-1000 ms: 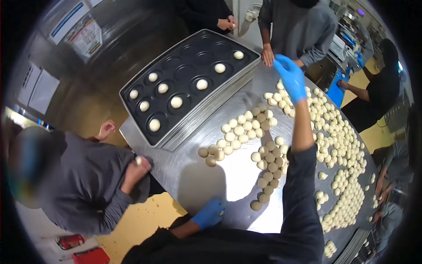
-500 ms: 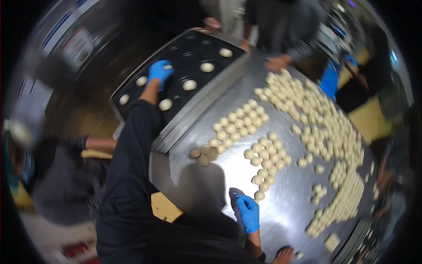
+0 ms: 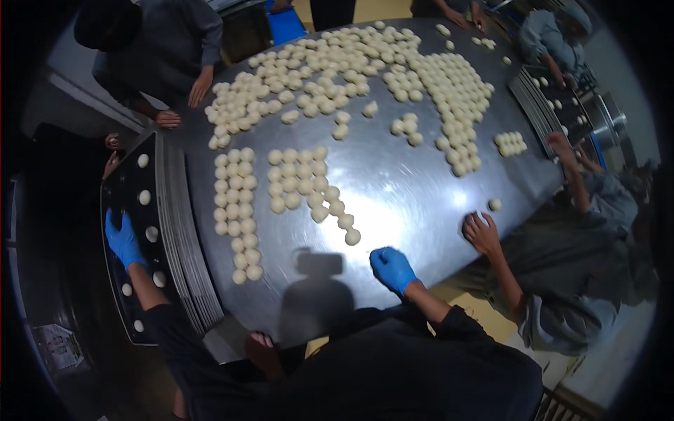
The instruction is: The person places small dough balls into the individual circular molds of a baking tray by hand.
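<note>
My left hand [image 3: 123,238], in a blue glove, lies spread on a black moulded baking tray [image 3: 125,200] at the left, among a few dough balls [image 3: 151,233] set in its cups. My right hand [image 3: 392,269], also gloved in blue, rests palm down on the steel table [image 3: 407,189] near its front edge and holds nothing. The nearest loose dough ball [image 3: 352,237] lies just beyond that hand. Rows of dough balls [image 3: 235,203] run beside the tray, and a large mass of them [image 3: 337,67] covers the far half of the table.
Another person's bare hand [image 3: 481,231] presses on the table to my right. More people stand around: a hand [image 3: 200,85] at the far left edge and an arm [image 3: 567,158] by a second tray [image 3: 551,105] on the right.
The view has swung round the table. My left hand slid toward the tray's near end, and my right hand stays planted on the steel surface near the edge.
</note>
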